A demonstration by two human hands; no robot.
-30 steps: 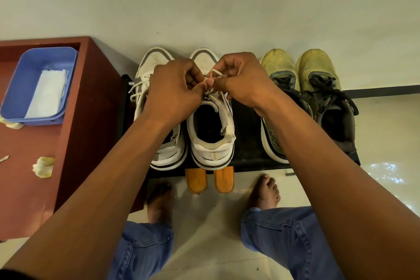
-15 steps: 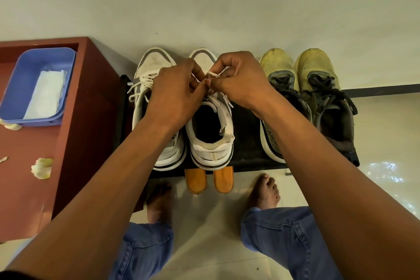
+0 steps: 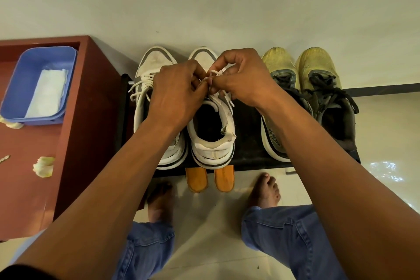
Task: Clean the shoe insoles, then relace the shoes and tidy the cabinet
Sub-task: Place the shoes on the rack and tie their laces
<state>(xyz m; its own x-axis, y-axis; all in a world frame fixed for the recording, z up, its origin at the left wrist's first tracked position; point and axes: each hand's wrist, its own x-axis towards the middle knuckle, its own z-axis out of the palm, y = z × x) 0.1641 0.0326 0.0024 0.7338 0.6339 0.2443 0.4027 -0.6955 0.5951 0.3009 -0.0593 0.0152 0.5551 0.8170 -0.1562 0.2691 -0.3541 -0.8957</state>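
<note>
white lace [image 3: 216, 73] in the pinch. white/grey sneakers [image 3: 211, 134] under it, yellow/black pair [image 3: 318, 68] right of it, orange insoles [image 3: 223, 177] below, blue tray [image 3: 27, 68] far left, red-brown cabinet [image 3: 91, 109].

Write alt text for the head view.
Left hand and right hand pinch the white lace of a white leather sneaker on a black shelf, between its mate and yellow mesh trainers.
</note>
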